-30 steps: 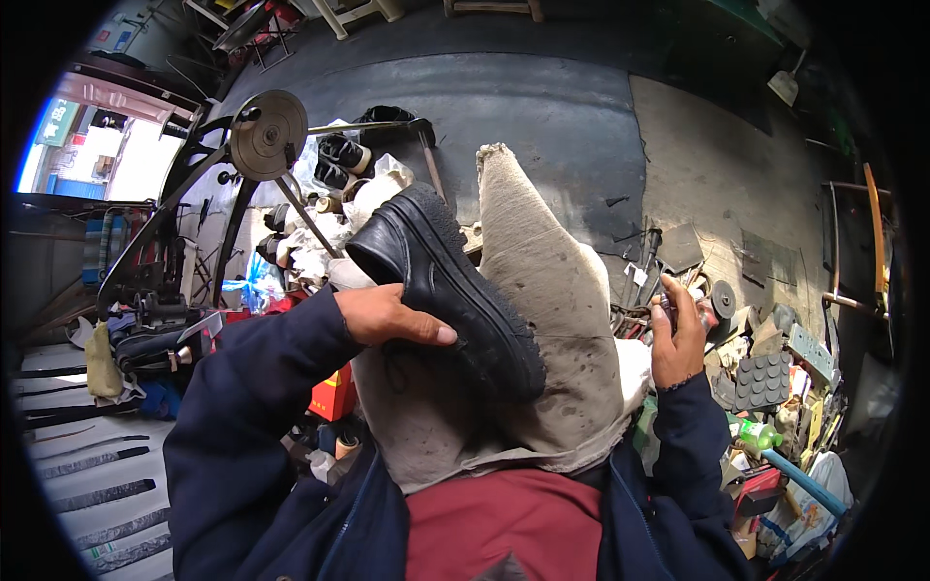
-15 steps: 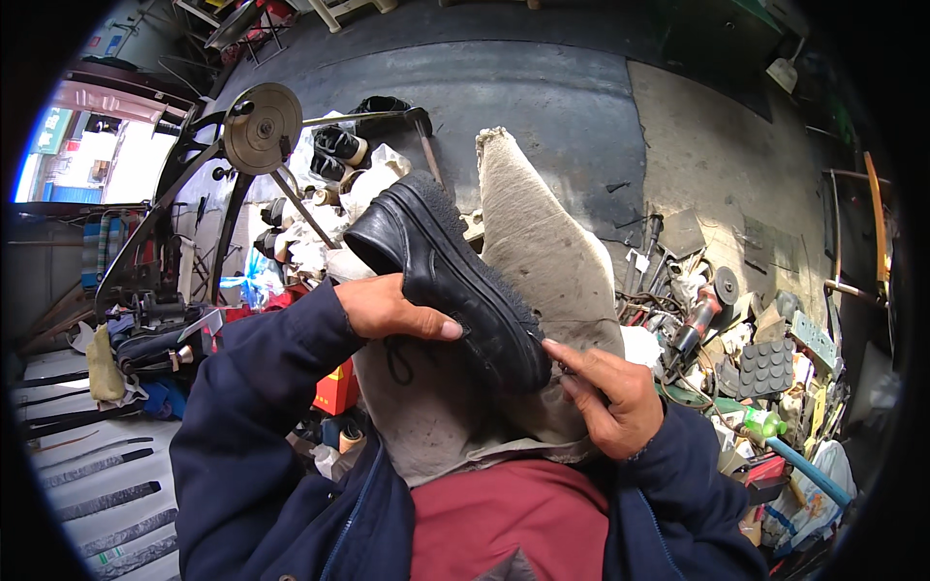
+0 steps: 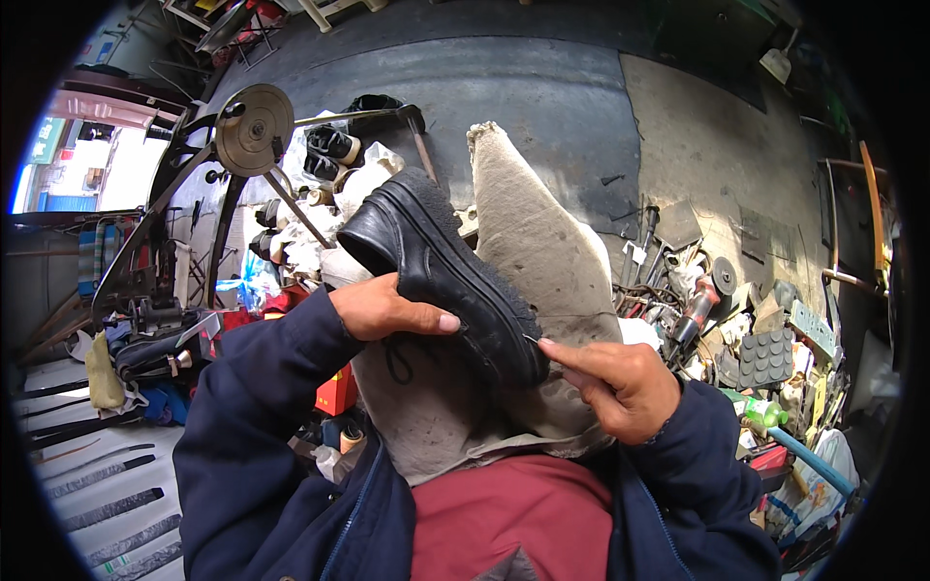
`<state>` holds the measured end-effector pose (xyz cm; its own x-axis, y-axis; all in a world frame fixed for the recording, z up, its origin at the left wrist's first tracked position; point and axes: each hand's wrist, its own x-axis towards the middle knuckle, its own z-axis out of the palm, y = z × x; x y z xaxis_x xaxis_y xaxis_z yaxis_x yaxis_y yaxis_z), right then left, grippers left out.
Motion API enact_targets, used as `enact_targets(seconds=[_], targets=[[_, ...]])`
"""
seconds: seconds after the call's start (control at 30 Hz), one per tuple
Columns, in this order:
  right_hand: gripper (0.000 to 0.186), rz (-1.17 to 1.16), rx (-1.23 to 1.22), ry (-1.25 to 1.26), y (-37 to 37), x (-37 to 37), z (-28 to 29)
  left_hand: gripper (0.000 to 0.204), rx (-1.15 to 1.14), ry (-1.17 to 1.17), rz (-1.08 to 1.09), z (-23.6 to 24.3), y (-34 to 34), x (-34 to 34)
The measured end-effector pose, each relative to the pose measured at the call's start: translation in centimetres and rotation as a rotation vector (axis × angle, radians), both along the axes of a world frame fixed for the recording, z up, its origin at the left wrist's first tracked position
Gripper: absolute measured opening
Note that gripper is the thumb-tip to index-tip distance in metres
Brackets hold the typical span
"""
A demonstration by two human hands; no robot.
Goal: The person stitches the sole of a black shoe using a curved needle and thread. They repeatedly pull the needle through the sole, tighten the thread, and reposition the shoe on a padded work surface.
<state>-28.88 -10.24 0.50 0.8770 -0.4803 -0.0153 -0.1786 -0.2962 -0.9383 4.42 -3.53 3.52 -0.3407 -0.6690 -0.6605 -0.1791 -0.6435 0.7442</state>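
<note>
A black leather lace-up shoe (image 3: pixel 448 271) lies tilted on its side over my lap, its thick sole facing right and its toe toward me. My left hand (image 3: pixel 387 308) is closed on its upper, thumb pressed along the side near the laces. My right hand (image 3: pixel 625 385) is at the toe with the forefinger stretched toward the sole edge. From its fingertip a thin, pale, needle-like metal piece (image 3: pixel 530 339) reaches the seam between upper and sole; the rest is hidden in the fingers. Under the shoe, a stained beige cloth (image 3: pixel 542 228) covers my legs.
A black hand-cranked machine with a round wheel (image 3: pixel 254 130) stands at the left. Other dark shoes (image 3: pixel 331 145) lie beyond. At right is a pile of tools and scraps, including a red angle grinder (image 3: pixel 699 308) and a grey studded rubber sheet (image 3: pixel 765 358). Black strips (image 3: pixel 114 507) lie at lower left.
My right hand has moved slightly right and away from the toe, and the thin metal piece now shows at its fingertip. The left hand keeps its hold on the shoe.
</note>
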Motion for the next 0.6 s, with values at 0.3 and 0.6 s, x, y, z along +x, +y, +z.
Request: enact_targets(seconds=[0.3, 0.6], targets=[[0.055, 0.009, 0.076, -0.036, 0.1, -0.6, -0.3, 0.040, 0.021, 0.002, 0.054, -0.5, 0.3, 0.0], [0.046, -0.141, 0.241, -0.036, 2.2, 0.1, -0.3, 0.039, 0.053, -0.015, 0.054, -0.4, 0.3, 0.0]])
